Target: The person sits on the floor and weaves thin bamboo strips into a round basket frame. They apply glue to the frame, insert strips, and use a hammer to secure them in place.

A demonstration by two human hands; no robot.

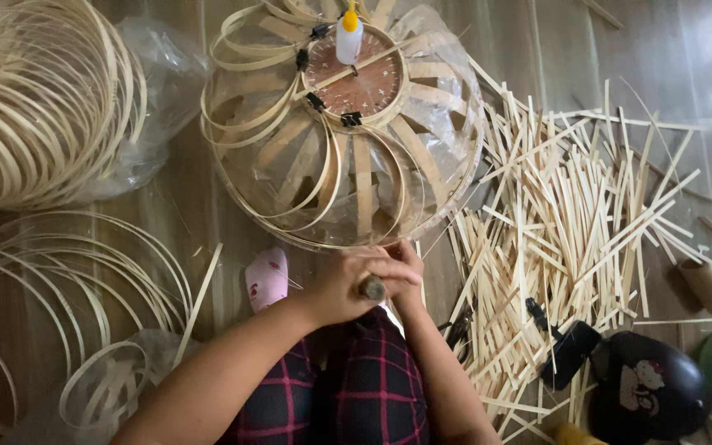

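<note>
A dome-shaped bamboo frame (348, 165) of curved strips sits over clear plastic on the floor, with black binder clips around its round wooden top disc (354, 78). A white glue bottle with a yellow cap (349, 35) stands on that disc. My left hand (348, 284) is closed around a small wooden-handled tool (372, 288) at the frame's near rim. My right hand (405, 264) lies under and behind it, fingers curled at the same spot on the rim; what it grips is hidden.
Bamboo hoops (35, 99) are stacked at the top left, and loose hoops (67, 288) lie below. A heap of cut bamboo slats (570, 231) spreads at the right. A pink sock foot (267, 278), a black case (648, 395), black clips and a cardboard tube (709, 286) lie nearby.
</note>
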